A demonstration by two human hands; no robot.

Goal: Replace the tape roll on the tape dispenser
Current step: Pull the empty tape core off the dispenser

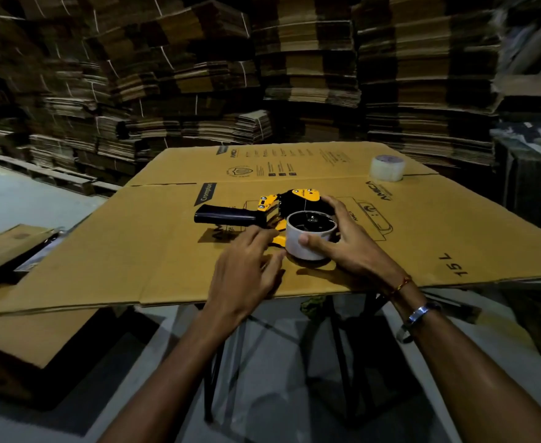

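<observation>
A yellow and black tape dispenser point(282, 207) is lying on its side on a flattened cardboard sheet point(166, 251) covering the worktop, its black handle pointing left. A white tape roll point(309, 236) is sitting on the dispenser's hub. The right hand point(342, 241) is wrapping around the roll, thumb pressing its near side and fingers curling around the far side. The left hand point(246, 266) is hovering half open, fingertips touching the dispenser's yellow edge beside the roll. A second, clear tape roll point(387, 167) is standing well apart at the sheet's far right.

Yellow-and-black tape dispenser point(282, 206), white roll point(310, 238)
</observation>
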